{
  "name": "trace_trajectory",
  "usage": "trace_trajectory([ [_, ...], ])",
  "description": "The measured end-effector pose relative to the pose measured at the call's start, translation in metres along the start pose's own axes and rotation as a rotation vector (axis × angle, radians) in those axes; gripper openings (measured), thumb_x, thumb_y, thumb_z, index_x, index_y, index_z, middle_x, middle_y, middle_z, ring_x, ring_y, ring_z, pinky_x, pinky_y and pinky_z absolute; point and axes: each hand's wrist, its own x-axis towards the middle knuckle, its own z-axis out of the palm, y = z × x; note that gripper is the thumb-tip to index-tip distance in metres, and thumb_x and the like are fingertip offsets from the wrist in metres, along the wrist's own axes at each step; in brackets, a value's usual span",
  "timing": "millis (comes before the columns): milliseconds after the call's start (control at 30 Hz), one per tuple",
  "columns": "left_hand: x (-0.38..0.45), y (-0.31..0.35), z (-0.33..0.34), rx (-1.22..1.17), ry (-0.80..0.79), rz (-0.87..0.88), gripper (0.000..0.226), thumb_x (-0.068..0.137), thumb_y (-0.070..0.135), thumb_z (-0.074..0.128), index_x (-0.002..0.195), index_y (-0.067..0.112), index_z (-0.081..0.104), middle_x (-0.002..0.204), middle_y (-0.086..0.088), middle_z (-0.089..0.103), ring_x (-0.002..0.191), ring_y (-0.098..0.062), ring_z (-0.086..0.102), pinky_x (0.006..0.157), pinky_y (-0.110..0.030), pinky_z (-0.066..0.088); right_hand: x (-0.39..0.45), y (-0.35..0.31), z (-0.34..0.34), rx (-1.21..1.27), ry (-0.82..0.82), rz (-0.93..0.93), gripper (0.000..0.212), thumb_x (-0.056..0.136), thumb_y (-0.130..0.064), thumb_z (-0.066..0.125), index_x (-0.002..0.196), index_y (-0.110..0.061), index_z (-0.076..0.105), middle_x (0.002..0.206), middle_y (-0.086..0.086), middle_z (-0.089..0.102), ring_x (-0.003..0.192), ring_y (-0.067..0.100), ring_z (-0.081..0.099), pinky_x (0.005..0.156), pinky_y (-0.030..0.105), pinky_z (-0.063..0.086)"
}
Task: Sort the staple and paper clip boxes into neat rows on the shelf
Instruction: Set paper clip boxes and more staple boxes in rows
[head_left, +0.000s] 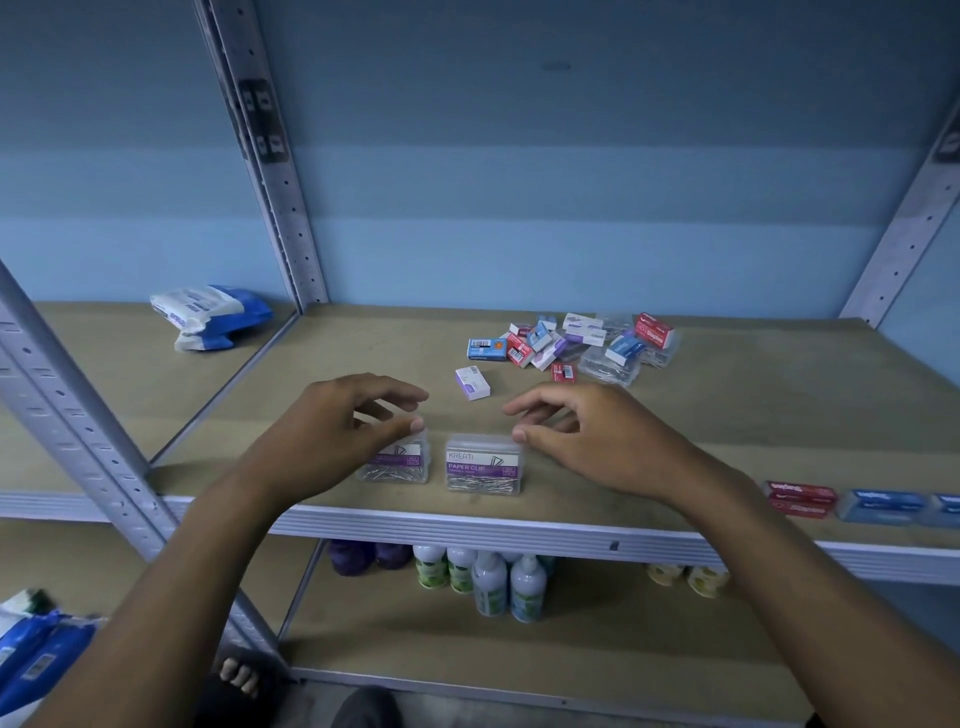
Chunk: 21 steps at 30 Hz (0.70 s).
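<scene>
Shelf (727, 415) of brown board carries everything: a loose heap of staple and clip boxes (576, 345) lies toward its back edge, right of middle, and a short row of red and blue staple boxes (857, 505) lines the front edge at the far right. Left hand (332, 441) and right hand (597, 441) hover apart near the front edge, fingers relaxed. Each thumb tip meets the top of a clear paper clip box, left box (402, 462) and right box (484, 465), standing just beside each other.
</scene>
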Motion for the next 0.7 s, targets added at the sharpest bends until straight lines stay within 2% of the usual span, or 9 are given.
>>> trace_trajectory([
  [200,0.026,0.02,0.023,0.002,-0.007,0.037,0.023,0.085,0.04,0.072,0.107,0.036,0.072,0.107,0.018,0.07,0.094,0.0,0.065,0.084,-0.02,0.055,-0.007,0.019,-0.02,-0.022,0.042,0.047,0.021,0.091,-0.032,0.071,0.112,-0.035,0.074,0.098,-0.02,0.072,0.089,-0.008,0.064,0.076,0.004,0.044],
  [467,0.054,0.042,0.056,0.033,-0.026,0.073,0.023,0.083,0.046,0.072,0.103,0.035,0.073,0.103,0.022,0.068,0.092,0.001,0.065,0.085,-0.029,0.056,-0.02,0.05,-0.051,-0.047,0.118,0.143,0.018,0.092,-0.032,0.069,0.108,-0.038,0.074,0.096,-0.025,0.071,0.087,-0.014,0.062,0.073,0.01,0.044],
  [600,0.071,0.053,0.072,0.108,-0.088,0.082,0.029,0.083,0.052,0.068,0.107,0.035,0.072,0.107,0.022,0.067,0.094,0.0,0.063,0.087,-0.028,0.054,-0.017,0.07,-0.061,-0.098,0.209,0.198,0.017,0.09,-0.027,0.067,0.102,-0.037,0.075,0.094,-0.024,0.071,0.082,-0.015,0.061,0.066,0.004,0.041],
  [700,0.087,0.063,0.085,0.178,-0.104,0.101,0.034,0.082,0.051,0.07,0.112,0.035,0.07,0.114,0.018,0.066,0.098,-0.005,0.06,0.088,-0.027,0.05,-0.006,0.085,-0.068,-0.119,0.299,0.231,0.019,0.089,-0.024,0.065,0.101,-0.037,0.073,0.096,-0.02,0.071,0.088,-0.01,0.063,0.072,0.002,0.042],
])
